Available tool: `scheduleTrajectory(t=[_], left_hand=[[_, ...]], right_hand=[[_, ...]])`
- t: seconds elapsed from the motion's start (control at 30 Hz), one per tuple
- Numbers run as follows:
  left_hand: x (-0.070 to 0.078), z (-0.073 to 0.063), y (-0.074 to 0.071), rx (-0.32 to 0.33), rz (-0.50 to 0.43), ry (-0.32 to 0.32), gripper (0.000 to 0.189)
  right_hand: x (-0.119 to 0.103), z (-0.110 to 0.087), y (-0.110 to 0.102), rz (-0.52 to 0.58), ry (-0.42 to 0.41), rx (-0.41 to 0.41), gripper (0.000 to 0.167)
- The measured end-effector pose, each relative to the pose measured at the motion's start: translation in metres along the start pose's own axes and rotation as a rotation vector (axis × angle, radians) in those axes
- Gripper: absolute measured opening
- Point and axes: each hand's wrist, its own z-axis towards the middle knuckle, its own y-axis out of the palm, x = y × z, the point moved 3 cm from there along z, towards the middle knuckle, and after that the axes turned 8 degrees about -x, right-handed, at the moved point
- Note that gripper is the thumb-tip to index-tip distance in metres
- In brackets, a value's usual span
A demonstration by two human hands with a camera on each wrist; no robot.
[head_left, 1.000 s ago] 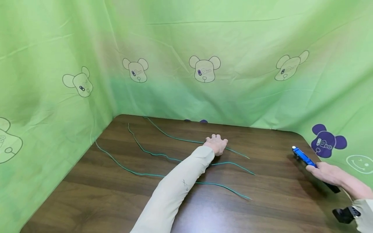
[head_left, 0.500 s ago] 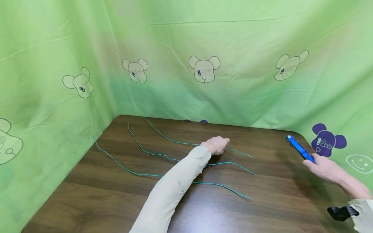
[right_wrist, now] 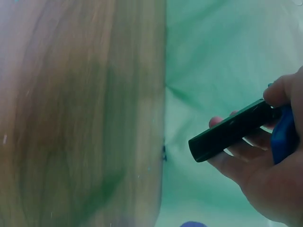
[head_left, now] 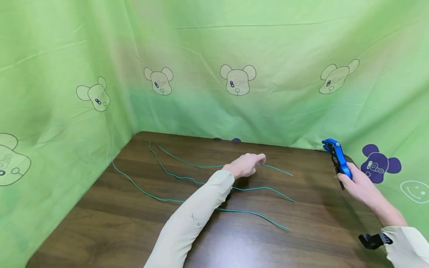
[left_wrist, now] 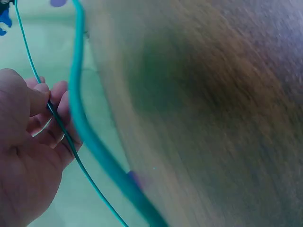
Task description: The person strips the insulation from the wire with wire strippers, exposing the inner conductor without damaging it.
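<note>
Three thin teal wires cross the table. My left hand [head_left: 244,165] holds the far wire [head_left: 278,169] a little above the tabletop; the left wrist view shows the thumb and a finger pinching this wire [left_wrist: 71,142]. The middle wire [head_left: 181,177] and the near wire [head_left: 248,212] pass beneath my left forearm, which hides part of each. At the right, my right hand [head_left: 363,186] grips a blue and black wire stripper [head_left: 337,158] raised over the table, its head pointing up and away. In the right wrist view its black handle [right_wrist: 227,132] lies across my fingers.
A brown wooden table [head_left: 100,230] fills the lower part of the head view. Green cloth [head_left: 187,44] printed with bear heads hangs around its back and sides. The near wire's left end runs over the table's left edge.
My left hand has lifted the far wire, whose left end has slid in from the back edge. My right hand has raised the wire stripper, moving it left and turning it upward.
</note>
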Motion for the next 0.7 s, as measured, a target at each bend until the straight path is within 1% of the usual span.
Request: scheduleTrajectory(t=[0.1,0.2,0.27,0.47,0.6,0.7], left_hand=[[0.002,-0.007,-0.006,0.061,-0.017,0.028,0.026],[0.004,-0.014,-0.012,0.102,-0.038,0.041,0.018],[0.006,-0.017,-0.015,0.118,-0.053,0.051,0.017],[0.011,-0.027,-0.026,0.182,-0.046,0.100,0.015],[0.012,-0.036,-0.034,0.249,-0.062,0.101,0.016],[0.011,-0.044,-0.040,0.318,-0.104,0.105,0.017]], right_hand=[[-0.008,0.005,0.003,0.070,-0.024,-0.002,0.035],[-0.016,0.008,0.007,0.142,-0.042,-0.026,0.040],[-0.022,0.009,0.008,0.187,-0.050,-0.034,0.041],[-0.045,0.009,0.008,0.286,-0.055,-0.013,0.035],[-0.069,0.011,0.008,0.246,-0.048,0.000,0.035],[-0.085,0.014,0.008,0.204,-0.045,0.005,0.037]])
